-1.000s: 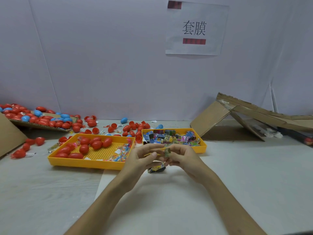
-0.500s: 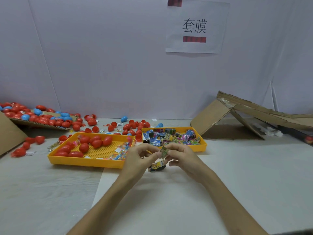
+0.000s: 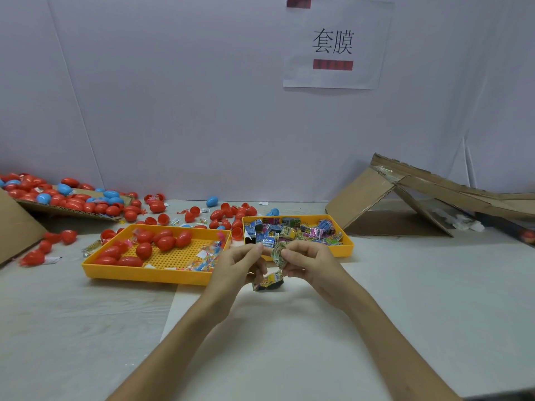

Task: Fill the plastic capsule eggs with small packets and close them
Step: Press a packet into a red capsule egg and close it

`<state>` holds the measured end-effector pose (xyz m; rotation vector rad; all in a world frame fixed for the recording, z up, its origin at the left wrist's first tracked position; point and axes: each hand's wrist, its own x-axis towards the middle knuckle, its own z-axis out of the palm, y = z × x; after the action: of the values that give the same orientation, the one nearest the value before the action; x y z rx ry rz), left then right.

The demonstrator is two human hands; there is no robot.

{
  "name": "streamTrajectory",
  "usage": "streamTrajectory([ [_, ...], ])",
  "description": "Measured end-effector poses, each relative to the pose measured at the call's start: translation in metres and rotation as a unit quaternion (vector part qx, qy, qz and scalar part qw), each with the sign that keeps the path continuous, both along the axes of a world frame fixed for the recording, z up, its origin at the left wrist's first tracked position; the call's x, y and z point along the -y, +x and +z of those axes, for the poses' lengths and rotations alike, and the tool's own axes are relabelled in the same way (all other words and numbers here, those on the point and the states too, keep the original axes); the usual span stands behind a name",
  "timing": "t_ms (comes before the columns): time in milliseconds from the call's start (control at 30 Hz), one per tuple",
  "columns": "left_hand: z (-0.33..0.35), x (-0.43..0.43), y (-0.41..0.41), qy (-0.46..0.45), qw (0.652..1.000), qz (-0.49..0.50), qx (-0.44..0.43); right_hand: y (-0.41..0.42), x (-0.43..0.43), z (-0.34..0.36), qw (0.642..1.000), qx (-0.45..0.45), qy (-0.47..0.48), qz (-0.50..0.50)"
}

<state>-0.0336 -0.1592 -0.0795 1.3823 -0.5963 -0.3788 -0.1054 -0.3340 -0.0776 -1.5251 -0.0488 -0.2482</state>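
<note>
My left hand (image 3: 241, 266) and my right hand (image 3: 308, 263) meet above the table in front of the trays. Between their fingertips they pinch a small green crumpled packet (image 3: 278, 255). A yellow and black packet (image 3: 267, 282) hangs below, at the left hand's lower fingers. A yellow tray (image 3: 346, 248) behind the hands holds several coloured packets (image 3: 289, 231). A larger yellow tray (image 3: 144, 274) to the left holds red capsule eggs (image 3: 166, 241) and some clear packets (image 3: 207, 257).
Loose red and blue eggs (image 3: 228, 212) lie behind the trays, and more are heaped on a cardboard sheet (image 3: 69, 208) at far left. Folded cardboard (image 3: 405, 195) leans at the back right. A paper sign (image 3: 335, 44) hangs on the wall.
Both hands have stayed together in front of the packet tray, working the green packet. The yellow and black packet now hangs a little lower and plainer below the left hand.
</note>
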Motion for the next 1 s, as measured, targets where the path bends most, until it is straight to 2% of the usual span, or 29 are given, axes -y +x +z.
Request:
streamTrajectory([
  [233, -0.0012, -0.0008, 0.0006, 0.015, 1.0, -0.011, 0.02, 0.0008, 0.0001, -0.0018, 1.0, -0.003, -0.009, 0.005],
  [500, -0.0052, 0.0008, 0.0023, 0.041, 0.996, 0.062, 0.051, 0.0022, 0.0041, -0.0049, 0.997, 0.009, -0.065, -0.051],
  [667, -0.0078, 0.0025, 0.0008, 0.081, 0.988, 0.082, 0.105, 0.0033, 0.0012, -0.0032, 0.995, 0.045, -0.038, -0.078],
  [1000, -0.0091, 0.003, 0.0003, 0.119, 0.973, 0.115, 0.161, 0.002, -0.0037, -0.0025, 0.995, 0.034, -0.051, -0.079],
])
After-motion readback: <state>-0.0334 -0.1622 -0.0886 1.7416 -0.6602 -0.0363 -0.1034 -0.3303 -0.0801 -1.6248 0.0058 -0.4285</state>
